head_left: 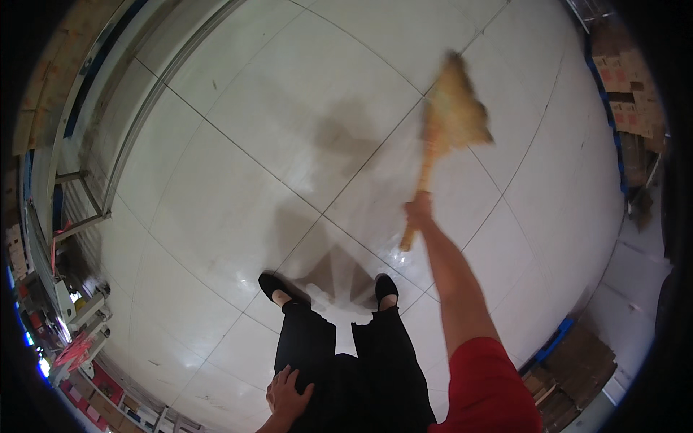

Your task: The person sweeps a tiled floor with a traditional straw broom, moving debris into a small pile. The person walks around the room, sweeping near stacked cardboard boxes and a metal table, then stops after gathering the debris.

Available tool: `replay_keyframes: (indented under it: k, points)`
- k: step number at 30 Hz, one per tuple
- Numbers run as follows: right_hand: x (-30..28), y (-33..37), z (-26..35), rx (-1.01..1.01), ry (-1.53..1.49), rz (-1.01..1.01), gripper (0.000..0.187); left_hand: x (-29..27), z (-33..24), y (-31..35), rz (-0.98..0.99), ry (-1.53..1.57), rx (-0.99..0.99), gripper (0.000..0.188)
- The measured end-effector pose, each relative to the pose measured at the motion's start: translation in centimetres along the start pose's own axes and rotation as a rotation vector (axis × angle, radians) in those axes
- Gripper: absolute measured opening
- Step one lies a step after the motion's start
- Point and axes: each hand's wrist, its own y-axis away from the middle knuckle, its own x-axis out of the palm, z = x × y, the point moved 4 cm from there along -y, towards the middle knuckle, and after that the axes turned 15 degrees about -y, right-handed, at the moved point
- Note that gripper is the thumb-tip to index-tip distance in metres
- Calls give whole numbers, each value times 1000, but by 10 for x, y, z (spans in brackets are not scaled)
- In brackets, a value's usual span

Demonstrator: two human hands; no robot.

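Right grip (pixel 418 211) closed on tan straw hand broom (pixel 446 124) | bristles up-right, away over tiled floor (pixel 238 130) | left grip (pixel 286 395) flat on thigh, empty

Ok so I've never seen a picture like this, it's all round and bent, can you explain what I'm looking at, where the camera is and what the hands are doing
The camera sits on a person's head and looks straight down, so you see their own body from above. The lens is very wide, which is why the straight lines between the floor tiles curve toward the edges.

The right hand, on an arm with a red sleeve, grips the handle of a short straw broom. The broom's brush end is blurred. The left hand rests flat on the thigh of the black trousers, holding nothing. Below are the person's two black shoes on the glossy white floor.

Around the rim you can make out stacked cardboard boxes on the right and metal shelving on the left.
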Motion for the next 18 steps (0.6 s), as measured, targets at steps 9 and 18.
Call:
replay_keyframes:
  k: [9,18]
  points:
    - [296,250,89,-538,662,559,38,-42,41,-12,-74,121,-15,60]
    - [357,397,133,-687,665,939,39,-56,80,-33,48,35,32,71]
